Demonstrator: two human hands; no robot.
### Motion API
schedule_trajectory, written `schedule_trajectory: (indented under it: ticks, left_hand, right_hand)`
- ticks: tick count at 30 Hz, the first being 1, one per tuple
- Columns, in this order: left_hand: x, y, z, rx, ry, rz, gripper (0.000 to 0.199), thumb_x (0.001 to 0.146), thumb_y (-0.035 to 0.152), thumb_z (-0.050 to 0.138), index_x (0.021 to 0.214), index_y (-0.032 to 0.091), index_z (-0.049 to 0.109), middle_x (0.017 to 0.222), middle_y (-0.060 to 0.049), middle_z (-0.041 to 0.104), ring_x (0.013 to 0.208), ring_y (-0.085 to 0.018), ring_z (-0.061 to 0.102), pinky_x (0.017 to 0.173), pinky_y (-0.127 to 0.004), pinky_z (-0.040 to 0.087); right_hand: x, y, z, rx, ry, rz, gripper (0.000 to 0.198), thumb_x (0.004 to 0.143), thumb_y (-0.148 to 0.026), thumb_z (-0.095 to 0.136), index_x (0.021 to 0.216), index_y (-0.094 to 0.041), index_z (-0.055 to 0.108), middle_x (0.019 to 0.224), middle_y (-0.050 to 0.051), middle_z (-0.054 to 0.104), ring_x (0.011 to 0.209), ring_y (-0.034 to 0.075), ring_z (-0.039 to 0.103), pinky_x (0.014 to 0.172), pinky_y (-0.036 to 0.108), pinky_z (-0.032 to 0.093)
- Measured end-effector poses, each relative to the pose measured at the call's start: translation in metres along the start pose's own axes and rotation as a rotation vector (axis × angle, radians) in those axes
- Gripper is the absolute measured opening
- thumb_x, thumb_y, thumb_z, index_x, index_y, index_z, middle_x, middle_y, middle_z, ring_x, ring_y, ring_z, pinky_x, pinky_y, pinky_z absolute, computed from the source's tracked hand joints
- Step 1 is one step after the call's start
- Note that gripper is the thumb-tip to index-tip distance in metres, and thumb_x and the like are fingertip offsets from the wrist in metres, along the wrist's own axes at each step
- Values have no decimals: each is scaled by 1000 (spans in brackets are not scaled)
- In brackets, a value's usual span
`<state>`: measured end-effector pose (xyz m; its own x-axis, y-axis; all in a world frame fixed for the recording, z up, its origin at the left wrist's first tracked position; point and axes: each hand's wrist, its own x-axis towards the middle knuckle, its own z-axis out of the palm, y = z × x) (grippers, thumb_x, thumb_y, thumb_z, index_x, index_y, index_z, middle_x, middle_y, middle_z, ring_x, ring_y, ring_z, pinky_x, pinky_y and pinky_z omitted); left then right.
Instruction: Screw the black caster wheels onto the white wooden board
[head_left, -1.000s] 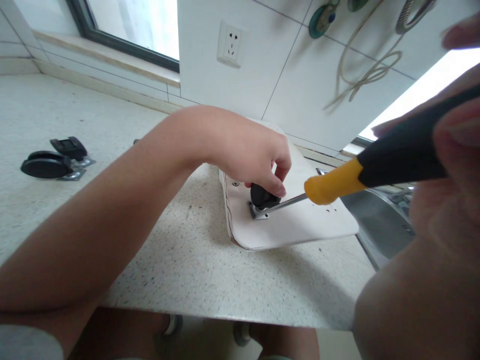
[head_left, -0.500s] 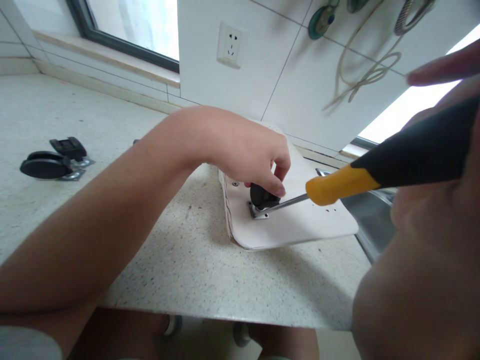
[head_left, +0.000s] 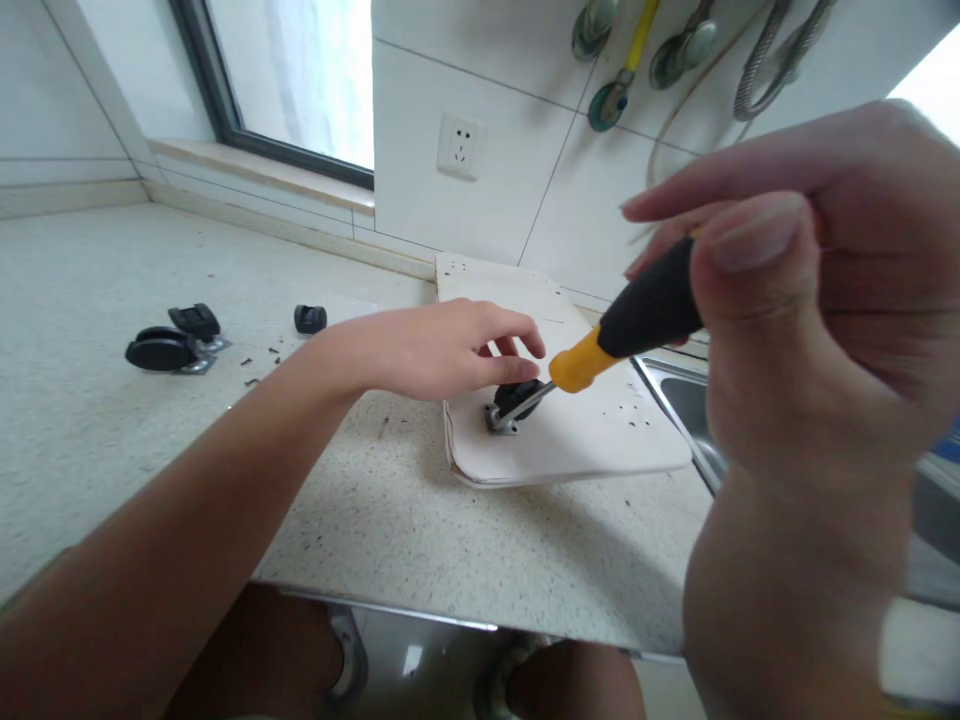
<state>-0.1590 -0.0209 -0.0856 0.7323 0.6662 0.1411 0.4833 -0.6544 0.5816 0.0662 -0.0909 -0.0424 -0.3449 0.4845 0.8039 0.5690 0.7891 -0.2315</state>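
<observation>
My right hand [head_left: 817, 270] is closed around a screwdriver [head_left: 649, 305] with a black and yellow handle. The screwdriver's shaft slants down to the metal mounting plate of a black caster wheel [head_left: 514, 397]. That caster stands on a white padded board [head_left: 570, 440], near its front left corner. Just above the wheel is my left hand [head_left: 472, 345], its thumb at the wheel's top edge and its index finger lifted apart. Whether the thumb touches the wheel I cannot tell. The screwdriver's tip is hard to make out against the plate.
On the speckled counter [head_left: 360, 520] at left lie two more casters [head_left: 161, 348], a small black caster part [head_left: 310, 319] and several dark screws [head_left: 251, 381]. A metal sink [head_left: 682, 400] is at right. Behind are a wall socket [head_left: 457, 147], pipes and a window.
My left hand has loosened from the caster, its index finger lifting away. The screwdriver stands steeper, and my right hand has come further into view. The whole view has shifted.
</observation>
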Motion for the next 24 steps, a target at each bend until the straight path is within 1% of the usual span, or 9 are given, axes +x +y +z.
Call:
schedule_trajectory:
  ticks: [3,5,8,10,12,14,17,20,24]
  left_hand:
    - [-22,0,24,-107,194,-114,35,107,47,53,129,29,74,124,-3,80,110,-24,73,96,-37,55]
    - [-40,-2,45,-140,354,-205,34,107,47,54,129,30,73,129,-3,79,117,-25,72,100,-40,56]
    - [-70,-9,78,-160,628,-390,33,104,50,59,130,32,71,135,-4,76,125,-29,70,105,-46,57]
    - [-92,-17,95,-104,760,-513,32,104,49,58,127,30,69,135,-6,76,124,-31,70,103,-47,58]
    - [-114,-25,102,-13,757,-658,35,103,52,55,127,29,67,131,-8,76,116,-33,72,92,-47,61]
    - [-134,-34,99,119,710,-773,37,103,52,51,124,27,67,124,-12,76,108,-36,73,89,-51,60]
    - [-153,-48,81,364,650,-882,44,104,51,42,118,21,71,120,-21,75,107,-44,73,90,-58,56]
    - [-156,-59,62,479,573,-908,51,105,52,38,118,19,75,117,-23,76,106,-45,74,87,-55,55]
    - [-149,-75,57,514,491,-835,51,105,52,43,119,18,77,118,-21,77,99,-40,76,82,-49,55]
  right_hand:
    - [2,-8,2,76,-35,49,28,109,-40,54,125,-36,77,125,7,74,95,27,72,72,44,54]
    - [4,-7,3,107,-55,36,26,107,-42,58,126,-37,76,124,6,74,92,25,71,67,41,52]
    - [5,-2,9,147,94,-33,17,98,-45,77,108,-32,76,103,3,73,73,18,60,61,39,41]
    - [6,1,15,132,181,-67,23,91,-47,85,92,-28,72,86,0,65,66,15,49,60,38,34]
    - [7,1,19,82,180,-56,32,90,-52,84,82,-26,67,74,-1,58,64,15,45,60,38,30]
    - [7,1,21,60,152,-25,37,93,-55,80,78,-26,63,69,-2,56,63,15,45,60,37,32]
    - [6,1,20,115,126,0,32,96,-54,78,87,-26,66,77,-2,62,65,14,52,63,35,40]
    - [5,5,18,163,108,10,29,93,-54,80,100,-27,70,83,-2,66,68,14,58,65,33,46]
    - [4,4,14,171,152,14,29,92,-53,82,97,-26,73,86,-1,70,68,15,59,65,35,48]
